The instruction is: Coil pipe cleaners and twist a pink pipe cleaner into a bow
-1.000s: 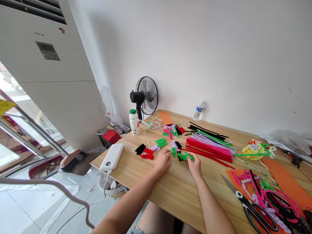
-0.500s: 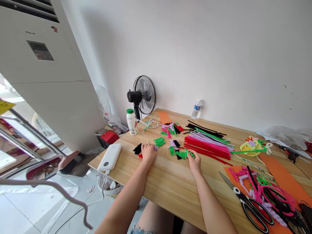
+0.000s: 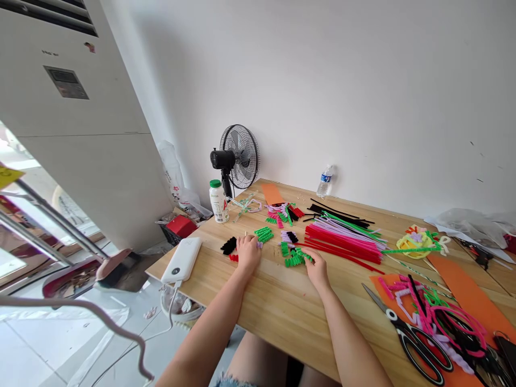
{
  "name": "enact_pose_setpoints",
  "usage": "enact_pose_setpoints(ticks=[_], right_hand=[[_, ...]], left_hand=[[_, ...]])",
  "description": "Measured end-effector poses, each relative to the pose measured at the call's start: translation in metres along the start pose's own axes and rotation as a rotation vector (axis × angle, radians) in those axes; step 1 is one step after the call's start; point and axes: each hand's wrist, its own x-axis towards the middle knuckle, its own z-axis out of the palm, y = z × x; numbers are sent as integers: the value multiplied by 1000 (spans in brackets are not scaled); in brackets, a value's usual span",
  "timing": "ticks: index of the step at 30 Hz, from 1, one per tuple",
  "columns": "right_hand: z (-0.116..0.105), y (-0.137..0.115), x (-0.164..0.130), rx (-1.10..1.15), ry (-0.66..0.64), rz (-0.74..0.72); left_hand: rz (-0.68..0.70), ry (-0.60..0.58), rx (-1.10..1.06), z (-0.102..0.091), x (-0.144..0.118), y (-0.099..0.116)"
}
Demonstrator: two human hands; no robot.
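Under my left hand (image 3: 247, 251) red coils (image 3: 234, 257) lay mostly hidden, grip unclear; my right hand (image 3: 315, 267) pinched green coils (image 3: 295, 259).

bare wood of the table (image 3: 282, 317) lies open near the front edge; scissors (image 3: 411, 333) and red pipe cleaners (image 3: 342, 242) crowd the right.

Both forearms are bare from the lower edge of the frame up to the left hand (image 3: 247, 252) and right hand (image 3: 316, 270), with no sleeves. At bottom centre, frayed blue denim shorts (image 3: 228, 382) show above bare thighs.
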Motion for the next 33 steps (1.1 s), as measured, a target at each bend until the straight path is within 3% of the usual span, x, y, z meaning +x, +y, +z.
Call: enact_pose_setpoints(ticks=[3,6,9,14,21,29,33], right_hand=[[-2,-1,1,-21,33,-62],[-1,-1,1,-62,-16,-104],[1,3,1,-95,-123,-116],[3,11,0,-175,11,-97],[-2,1,-1,-343,107,-115],[3,-12,0,-138,48,-107],[4,-13,0,26,17,-27]], left_hand=[[152,9,-210,-1,-4,11],[436,-114,-397,0,-17,29],[649,-263,-383,3,-31,45],[619,-354,-322,7,-38,51],[587,-287,-421,2,-32,44],[609,-364,-428,4,-33,46],[608,-361,-448,4,-33,45]])
